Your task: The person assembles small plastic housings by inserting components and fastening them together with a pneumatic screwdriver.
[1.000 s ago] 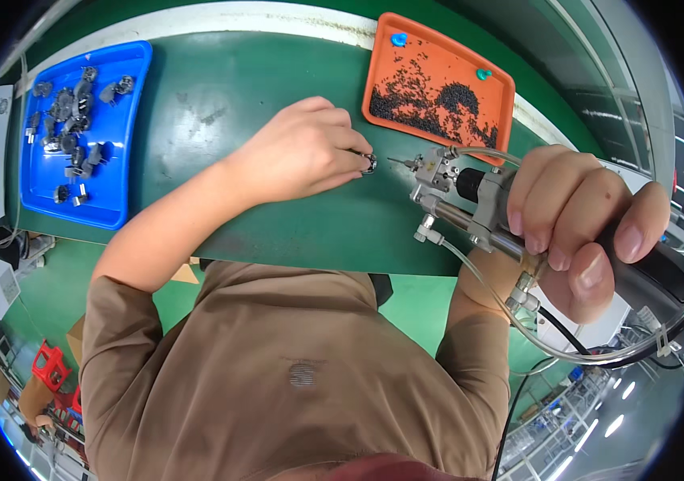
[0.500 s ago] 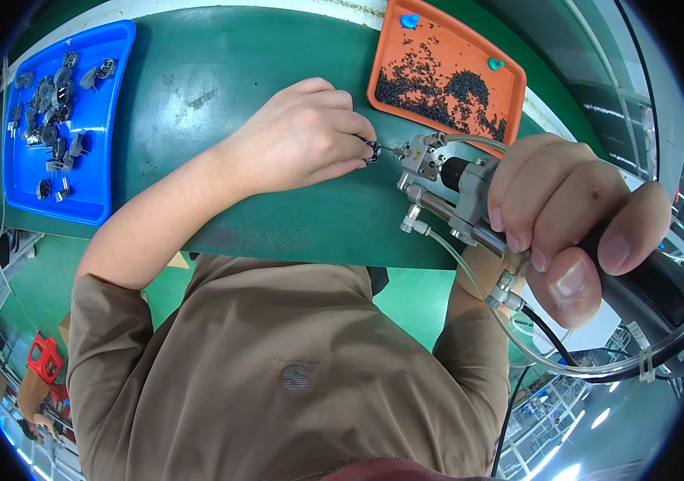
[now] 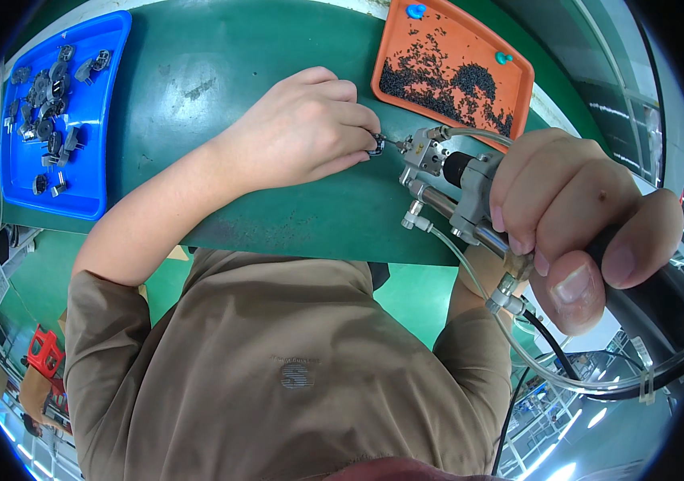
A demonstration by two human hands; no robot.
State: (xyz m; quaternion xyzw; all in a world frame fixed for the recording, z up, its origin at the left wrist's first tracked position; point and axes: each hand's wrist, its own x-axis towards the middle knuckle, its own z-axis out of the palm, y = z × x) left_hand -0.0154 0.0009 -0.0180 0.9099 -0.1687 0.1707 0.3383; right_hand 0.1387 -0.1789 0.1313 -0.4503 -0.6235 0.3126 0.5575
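My left hand (image 3: 314,132) is closed, pinching a small black part (image 3: 376,145) at its fingertips just above the green table. Most of that part is hidden by the fingers. My right hand (image 3: 574,216) wraps round an automatic screwdriver (image 3: 462,188) with a metal head, a black handle and hoses. Its thin tip (image 3: 394,143) points left and reaches to the part in my left hand; whether it touches a screw there cannot be made out. Behind the driver lies an orange tray (image 3: 518,88) with many small black screws (image 3: 430,90).
A blue tray (image 3: 95,180) on the left holds several grey and black plug-like pieces (image 3: 49,96). A blue knob and a green knob lie in the orange tray. A clear hose (image 3: 518,353) and a dark cable run from the driver. Red stools (image 3: 44,349) stand on the floor behind.
The view has shifted slightly, moving the trays a little in the picture. Both hands keep their holds, and the driver tip remains at the black part.
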